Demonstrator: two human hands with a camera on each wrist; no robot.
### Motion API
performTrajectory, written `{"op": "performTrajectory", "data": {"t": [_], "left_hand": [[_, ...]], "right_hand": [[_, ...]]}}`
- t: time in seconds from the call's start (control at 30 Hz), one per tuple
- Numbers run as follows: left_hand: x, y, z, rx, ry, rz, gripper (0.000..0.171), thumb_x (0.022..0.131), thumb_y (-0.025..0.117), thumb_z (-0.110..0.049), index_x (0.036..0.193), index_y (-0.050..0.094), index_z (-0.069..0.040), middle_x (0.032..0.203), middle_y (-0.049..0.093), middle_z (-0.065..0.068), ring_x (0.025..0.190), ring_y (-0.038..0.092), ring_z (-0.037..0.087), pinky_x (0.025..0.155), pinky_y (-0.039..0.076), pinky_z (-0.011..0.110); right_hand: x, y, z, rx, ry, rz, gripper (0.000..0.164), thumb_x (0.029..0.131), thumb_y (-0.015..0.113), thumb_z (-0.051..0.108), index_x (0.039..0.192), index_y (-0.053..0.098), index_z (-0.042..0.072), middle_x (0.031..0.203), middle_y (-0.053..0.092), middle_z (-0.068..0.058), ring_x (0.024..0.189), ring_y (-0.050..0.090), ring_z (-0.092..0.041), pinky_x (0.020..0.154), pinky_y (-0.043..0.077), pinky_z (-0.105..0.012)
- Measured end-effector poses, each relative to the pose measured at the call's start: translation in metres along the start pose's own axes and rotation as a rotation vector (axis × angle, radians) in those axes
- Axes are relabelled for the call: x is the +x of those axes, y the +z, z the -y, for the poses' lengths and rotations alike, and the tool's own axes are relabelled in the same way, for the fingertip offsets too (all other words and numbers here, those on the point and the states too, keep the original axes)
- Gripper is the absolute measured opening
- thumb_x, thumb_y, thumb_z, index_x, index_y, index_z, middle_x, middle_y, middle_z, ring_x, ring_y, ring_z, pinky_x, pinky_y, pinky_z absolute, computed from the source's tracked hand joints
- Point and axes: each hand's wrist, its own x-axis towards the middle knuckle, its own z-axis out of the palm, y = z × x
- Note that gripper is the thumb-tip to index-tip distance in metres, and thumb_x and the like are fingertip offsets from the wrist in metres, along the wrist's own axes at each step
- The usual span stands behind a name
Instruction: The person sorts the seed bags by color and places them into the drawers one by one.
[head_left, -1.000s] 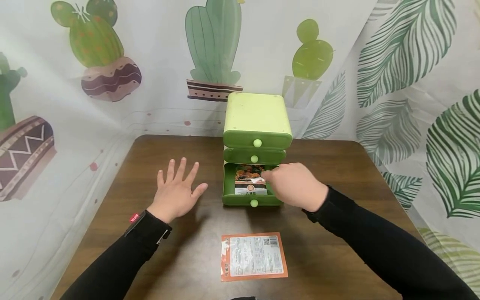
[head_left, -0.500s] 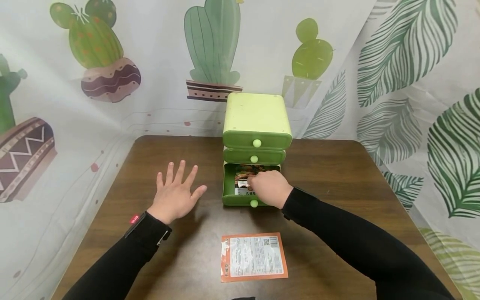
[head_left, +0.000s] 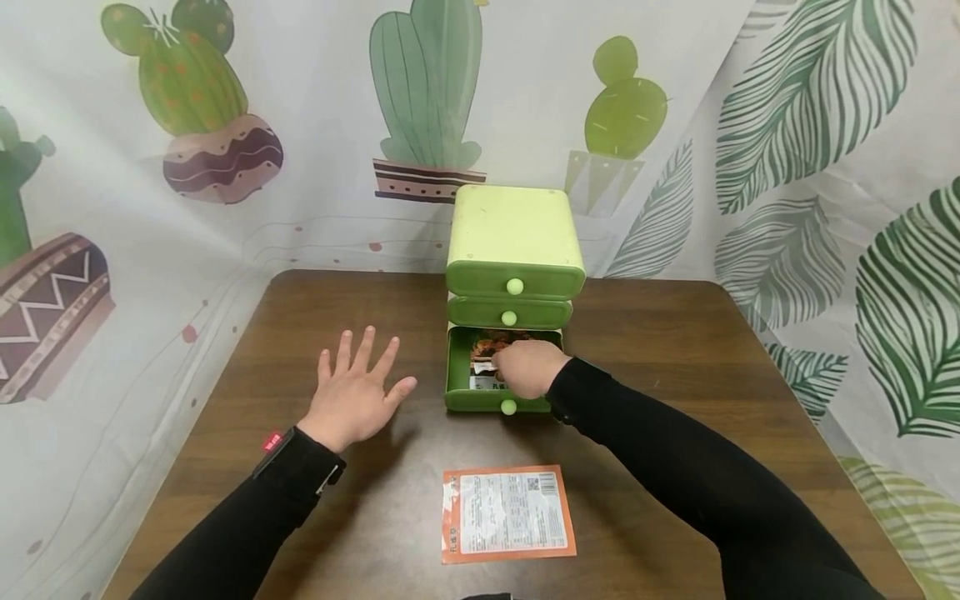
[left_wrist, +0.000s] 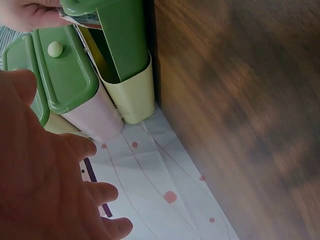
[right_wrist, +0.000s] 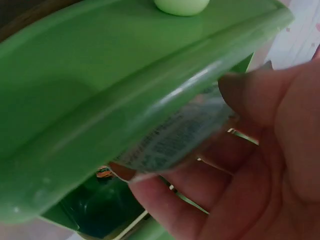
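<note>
My right hand reaches into the pulled-out bottom drawer of a small green drawer unit. In the right wrist view its thumb and fingers pinch a printed seed packet just behind the drawer's front rim. The head view shows part of the seed packet, with an orange photo and a white strip; the rest is behind the hand. A small white patch shows at the fingertips. My left hand is spread out left of the unit, palm down, holding nothing.
An orange-edged seed packet lies on the wooden table in front of the drawer, its printed side up. The unit's upper drawers are pushed in, each with a round knob. A cactus-print cloth hangs behind the table.
My right hand has moved left and further over the open drawer, covering more of the packet there. The white patch moved left with its fingertips. The left hand stays nearly still.
</note>
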Motion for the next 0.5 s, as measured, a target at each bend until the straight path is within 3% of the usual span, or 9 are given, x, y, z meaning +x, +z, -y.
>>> {"op": "performTrajectory", "data": {"t": [0.27,0.33,0.43,0.5], "left_hand": [[-0.002,0.002,0.001,-0.007,-0.001,0.022,0.078,0.101,0.028,-0.065,0.16,0.022,-0.015,0.164,0.004,0.021,0.146,-0.005,0.047,0.11,-0.002,0.069],[-0.002,0.002,0.001,-0.008,-0.001,0.027,0.078,0.101,0.029,-0.065,0.16,0.022,-0.015,0.164,0.004,0.021,0.146,-0.005,0.047,0.11,-0.003,0.069],[-0.002,0.002,0.002,-0.011,0.001,0.027,0.078,0.101,0.029,-0.065,0.16,0.021,-0.016,0.164,0.004,0.021,0.146,-0.005,0.048,0.11,-0.003,0.069],[-0.003,0.003,0.002,-0.013,0.003,0.029,0.078,0.101,0.028,-0.065,0.161,0.019,-0.016,0.164,0.003,0.021,0.146,-0.006,0.047,0.11,-0.003,0.069]], "right_hand": [[0.01,-0.001,-0.002,0.059,0.019,0.166,0.03,0.104,0.047,0.006,0.13,0.062,0.012,0.072,0.048,0.0,0.062,0.033,-0.014,0.067,0.028,-0.034],[0.013,-0.002,-0.002,0.054,0.012,0.202,0.032,0.106,0.045,0.011,0.135,0.06,0.01,0.079,0.055,-0.002,0.066,0.04,-0.014,0.069,0.031,-0.033],[0.019,-0.002,-0.007,0.077,-0.007,0.274,0.039,0.109,0.04,0.021,0.143,0.052,0.008,0.115,0.064,-0.009,0.097,0.061,-0.019,0.084,0.042,-0.031],[0.022,-0.003,-0.01,0.11,-0.003,0.32,0.044,0.11,0.035,0.03,0.147,0.049,0.009,0.14,0.055,-0.009,0.128,0.052,-0.024,0.102,0.04,-0.036]]}}
